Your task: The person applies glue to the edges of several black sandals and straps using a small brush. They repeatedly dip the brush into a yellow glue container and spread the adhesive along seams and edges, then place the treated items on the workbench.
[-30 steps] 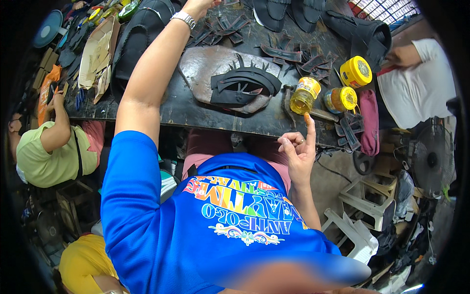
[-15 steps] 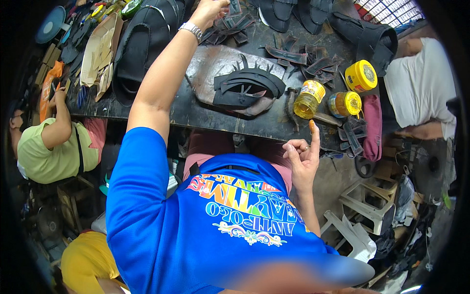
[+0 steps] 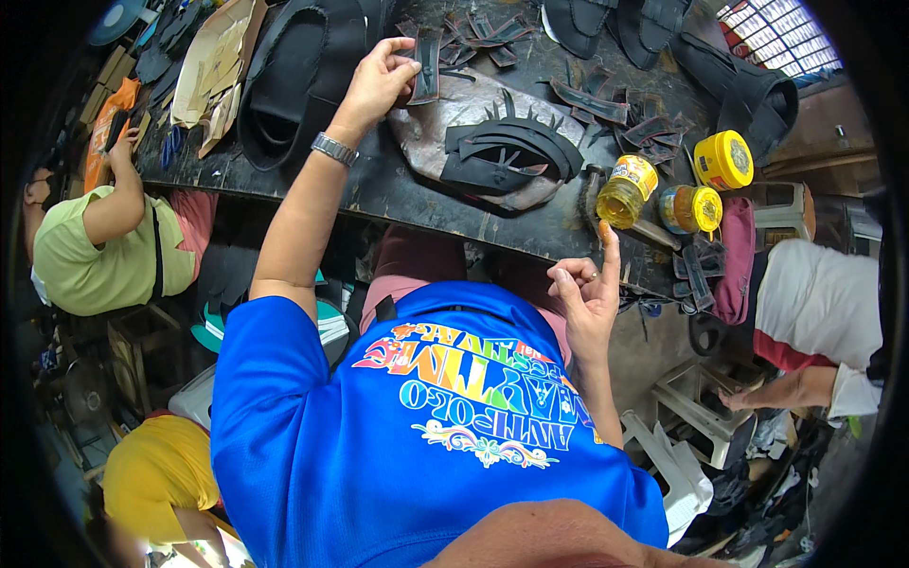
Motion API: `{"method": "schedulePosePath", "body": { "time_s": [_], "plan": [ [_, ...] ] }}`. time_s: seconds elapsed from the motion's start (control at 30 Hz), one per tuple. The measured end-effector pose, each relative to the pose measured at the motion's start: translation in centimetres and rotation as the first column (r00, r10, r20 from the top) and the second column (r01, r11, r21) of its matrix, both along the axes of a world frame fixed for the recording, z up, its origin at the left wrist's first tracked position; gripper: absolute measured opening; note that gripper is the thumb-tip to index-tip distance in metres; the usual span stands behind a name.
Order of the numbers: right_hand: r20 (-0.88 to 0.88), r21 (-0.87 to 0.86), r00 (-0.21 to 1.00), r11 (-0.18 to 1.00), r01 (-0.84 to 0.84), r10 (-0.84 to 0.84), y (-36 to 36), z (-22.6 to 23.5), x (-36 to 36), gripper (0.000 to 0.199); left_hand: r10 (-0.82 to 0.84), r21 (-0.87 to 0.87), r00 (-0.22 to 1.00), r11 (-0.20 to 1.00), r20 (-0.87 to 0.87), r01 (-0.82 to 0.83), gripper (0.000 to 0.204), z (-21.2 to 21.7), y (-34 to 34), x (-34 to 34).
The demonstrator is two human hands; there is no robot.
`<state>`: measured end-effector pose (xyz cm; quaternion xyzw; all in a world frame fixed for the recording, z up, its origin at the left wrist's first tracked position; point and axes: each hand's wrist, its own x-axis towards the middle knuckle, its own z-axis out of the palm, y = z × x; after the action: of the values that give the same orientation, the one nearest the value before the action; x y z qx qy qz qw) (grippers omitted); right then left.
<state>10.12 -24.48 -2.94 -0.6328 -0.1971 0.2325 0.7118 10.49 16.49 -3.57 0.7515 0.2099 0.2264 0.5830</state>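
Observation:
My left hand (image 3: 377, 83) pinches a dark strap piece (image 3: 428, 68) with reddish edges above the table. Below it lies a worn silvery-brown pad (image 3: 426, 128) bearing a heap of black curved strips (image 3: 511, 151). My right hand (image 3: 589, 293) holds nothing; its index finger points up with an orange-brown smear on the tip, the thumb stands apart and other fingers curl. Just beyond that fingertip is a glass jar (image 3: 625, 194) of yellowish paste. Next to it are a second jar (image 3: 689, 209) with a yellow lid and a yellow tub (image 3: 723, 160).
A hammer (image 3: 653, 232) lies by the jars. More strap pieces (image 3: 488, 40) are piled at the back of the dark table (image 3: 360, 204). Large black footwear pieces (image 3: 298, 80) and a cardboard tray (image 3: 216, 71) stand left. People are nearby at left and right; plastic stools (image 3: 705, 402) stand at lower right.
My left hand has drawn back toward me from the far strap pile, bringing a strap piece over the pad's edge. My right hand stays nearly still. The person at right has shifted.

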Motion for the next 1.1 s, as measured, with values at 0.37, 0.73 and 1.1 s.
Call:
{"method": "schedulePosePath", "body": {
  "time_s": [0.37,0.73,1.1],
  "plan": [
    [-0.014,-0.055,1.000,0.998,-0.021,0.020,0.2,0.3,-0.9,0.084,0.250,0.459,0.967,0.866,-0.057,-0.197,0.046,-0.6,-0.2,-0.5],
    [0.519,-0.362,0.855,0.904,0.229,-0.009,-2.0,0.4,1.1,0.044,-0.267,0.649,0.958,0.748,0.101,0.140,0.019,6.2,-10.7,-4.2],
    [0.605,-0.778,0.705,0.466,0.422,0.371,-0.4,2.2,4.1,0.075,-0.387,0.885,0.915,0.379,-0.113,0.270,0.035,2.3,-14.0,-3.7]
  ]
}}
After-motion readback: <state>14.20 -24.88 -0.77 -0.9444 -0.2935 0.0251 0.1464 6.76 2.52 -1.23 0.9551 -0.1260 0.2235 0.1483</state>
